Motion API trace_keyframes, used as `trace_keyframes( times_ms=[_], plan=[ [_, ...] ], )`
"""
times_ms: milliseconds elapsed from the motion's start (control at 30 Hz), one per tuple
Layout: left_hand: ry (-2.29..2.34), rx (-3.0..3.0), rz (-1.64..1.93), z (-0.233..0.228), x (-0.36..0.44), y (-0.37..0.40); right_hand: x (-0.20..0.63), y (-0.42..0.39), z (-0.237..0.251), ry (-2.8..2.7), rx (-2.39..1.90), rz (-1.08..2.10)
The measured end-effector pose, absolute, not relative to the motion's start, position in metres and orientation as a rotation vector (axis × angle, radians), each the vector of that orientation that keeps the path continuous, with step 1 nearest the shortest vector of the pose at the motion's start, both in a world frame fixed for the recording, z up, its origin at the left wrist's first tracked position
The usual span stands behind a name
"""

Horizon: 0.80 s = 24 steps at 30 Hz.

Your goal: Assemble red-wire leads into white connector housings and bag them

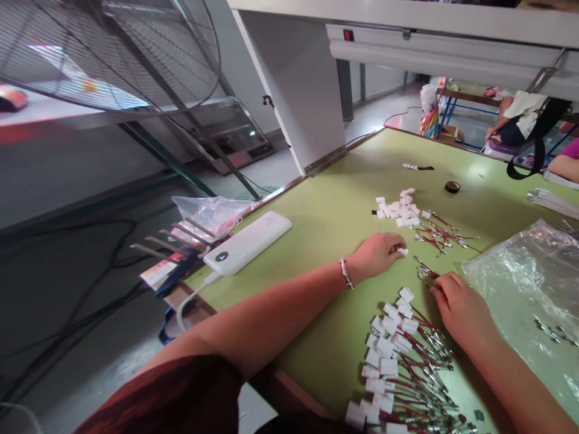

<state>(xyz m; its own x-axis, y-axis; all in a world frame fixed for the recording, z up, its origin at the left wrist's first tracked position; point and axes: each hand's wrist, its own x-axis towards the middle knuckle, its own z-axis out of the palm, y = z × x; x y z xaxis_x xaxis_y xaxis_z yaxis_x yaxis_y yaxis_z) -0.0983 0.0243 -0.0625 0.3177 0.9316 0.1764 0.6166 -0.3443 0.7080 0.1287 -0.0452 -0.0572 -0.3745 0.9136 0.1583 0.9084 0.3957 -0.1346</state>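
Note:
My left hand (377,254) rests on the green table (335,205), pinching a small white plastic connector (402,251) between its fingertips. My right hand (456,304) lies a little to the right, fingers closed on the metal ends of red wires (424,274). In front of both hands lies a heap of loose white connectors (400,208) beside loose red wires with metal terminals (438,236). Near me sits a row of finished red wires fitted with white connectors (398,361).
A white power bank (246,242) with a cable lies at the table's left edge by a plastic bag (210,214). A clear bag (529,283) holds metal parts at right. A black tape roll (452,187) sits farther off. Other people sit at the far right. A fan grille (113,54) hangs upper left.

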Motion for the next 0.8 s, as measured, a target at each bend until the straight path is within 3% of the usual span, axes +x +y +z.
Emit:
trace_keyframes(
  times_ms=[200, 433, 800],
  plan=[
    [1.236, 1.583, 0.913, -0.058, -0.092, 0.019, 0.125, -0.048, -0.048, -2.447, -1.774, 0.121],
    [0.974, 1.26, 0.823, -0.051, -0.088, 0.004, 0.117, -0.05, -0.046, -2.496, -1.87, 0.229],
    [0.745, 1.065, 0.768, -0.046, -0.081, -0.006, 0.117, -0.056, -0.026, -1.909, -1.489, 1.175]
  ],
)
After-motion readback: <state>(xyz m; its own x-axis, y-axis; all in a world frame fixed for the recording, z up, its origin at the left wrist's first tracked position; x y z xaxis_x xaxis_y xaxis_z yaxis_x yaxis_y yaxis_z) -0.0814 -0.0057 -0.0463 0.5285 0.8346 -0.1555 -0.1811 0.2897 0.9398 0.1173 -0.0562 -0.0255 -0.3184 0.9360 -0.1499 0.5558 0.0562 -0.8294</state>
